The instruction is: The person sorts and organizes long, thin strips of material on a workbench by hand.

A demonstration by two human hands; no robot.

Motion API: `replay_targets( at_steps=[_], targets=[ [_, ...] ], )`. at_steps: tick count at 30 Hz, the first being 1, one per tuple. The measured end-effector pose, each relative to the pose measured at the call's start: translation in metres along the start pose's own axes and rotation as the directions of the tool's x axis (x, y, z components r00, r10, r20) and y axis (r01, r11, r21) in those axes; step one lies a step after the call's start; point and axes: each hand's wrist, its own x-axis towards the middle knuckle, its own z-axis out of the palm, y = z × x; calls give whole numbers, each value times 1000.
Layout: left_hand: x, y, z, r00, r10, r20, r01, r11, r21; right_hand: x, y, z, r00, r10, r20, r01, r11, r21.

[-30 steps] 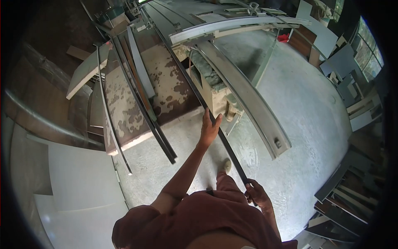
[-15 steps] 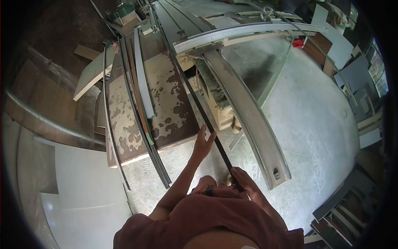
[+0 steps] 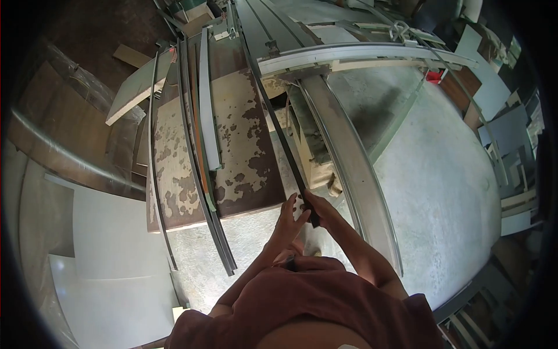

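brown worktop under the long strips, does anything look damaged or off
Yes: the brown flat worktop is badly worn, with large pale blotches where its surface looks peeled. Several long grey metal strips overhang its front edge. The thin dark strip in the right hand looks intact.

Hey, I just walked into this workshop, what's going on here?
A person is standing on the concrete floor at a cluttered bench, handling a long dark strip. Their right hand grips the strip's near end, and their left hand rests open against it, right alongside. The strip runs away from them between a patchy brown board and a grey metal rail. More strips lie on the board.
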Motion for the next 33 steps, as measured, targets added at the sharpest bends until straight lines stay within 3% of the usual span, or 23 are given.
replay_targets(
  at_steps=[2,5,8,10,14,16,18,23,29,33],
  targets=[
    [11,-5,1,999,42,-33,-42,999,15,29,-11,3,995,13,98,-15,1000,26],
    [32,-7,-6,997,3,-76,-3,1000,-8,62,-31,17,995,17,98,-21,999,39],
    [62,-14,-19,987,96,-131,-93,995,31,100,-50,29,991,23,131,-29,999,44],
    [79,-17,-31,990,-111,-89,97,984,-149,125,-60,39,991,53,121,-68,990,122],
    [116,-29,-49,981,-99,-166,46,953,-298,175,-72,51,981,49,190,-79,985,155],
    [134,-30,-62,978,-82,-190,30,963,-266,182,-86,71,985,90,149,-115,979,166],
    [149,-32,-73,975,-89,-204,32,963,-268,195,-96,81,988,19,152,-39,991,127],
    [185,-32,-90,965,-125,-231,54,955,-293,248,-114,84,985,9,173,-37,987,155],
    [244,-42,-104,969,-124,-212,28,912,-409,298,-149,94,989,-36,141,21,994,106],
    [282,-44,-112,932,-217,-289,49,869,-493,330,-168,102,997,-32,65,30,999,36]
  ],
)
